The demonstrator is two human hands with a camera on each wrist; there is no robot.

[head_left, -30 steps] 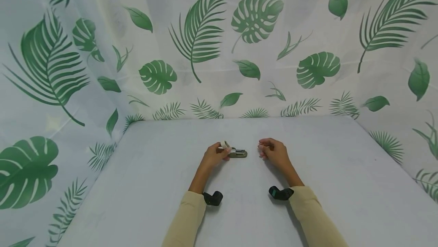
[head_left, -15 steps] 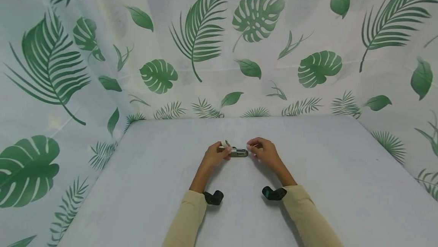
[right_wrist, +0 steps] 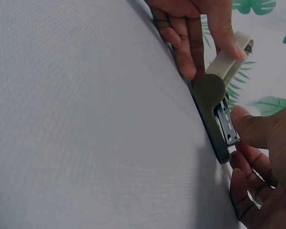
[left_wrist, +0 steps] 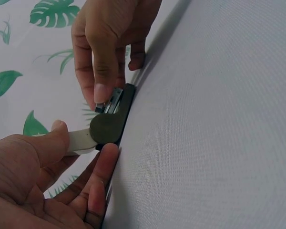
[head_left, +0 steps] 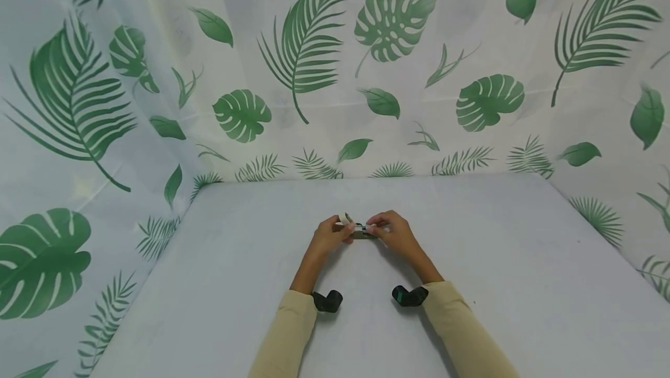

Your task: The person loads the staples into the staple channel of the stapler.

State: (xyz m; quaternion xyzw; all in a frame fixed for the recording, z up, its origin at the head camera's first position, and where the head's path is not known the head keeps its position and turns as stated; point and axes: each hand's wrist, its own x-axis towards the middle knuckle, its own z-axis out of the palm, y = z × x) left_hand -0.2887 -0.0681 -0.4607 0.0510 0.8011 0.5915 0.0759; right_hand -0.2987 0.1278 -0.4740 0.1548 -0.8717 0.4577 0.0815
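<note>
A small stapler (head_left: 364, 235) with an olive base lies on the white table, its cream top arm (right_wrist: 222, 63) swung up. The metal magazine (right_wrist: 226, 123) shows along the base. My left hand (head_left: 328, 236) grips the stapler at the hinge end, thumb on the cream arm and fingers beside the base. From the other side my right hand (head_left: 395, 231) pinches the magazine's free end between thumb and forefinger, as the left wrist view shows. Whether a strip of staples lies under those fingertips cannot be made out.
The white table (head_left: 235, 285) reaches to a backdrop curtain (head_left: 324, 87) printed with green leaves, behind and at both sides. A black wrist camera (head_left: 327, 302) sits on the left wrist, another black camera (head_left: 410, 295) on the right.
My right hand has moved left from beside the stapler until its fingertips meet the magazine. The left hand and the stapler have stayed nearly in place.
</note>
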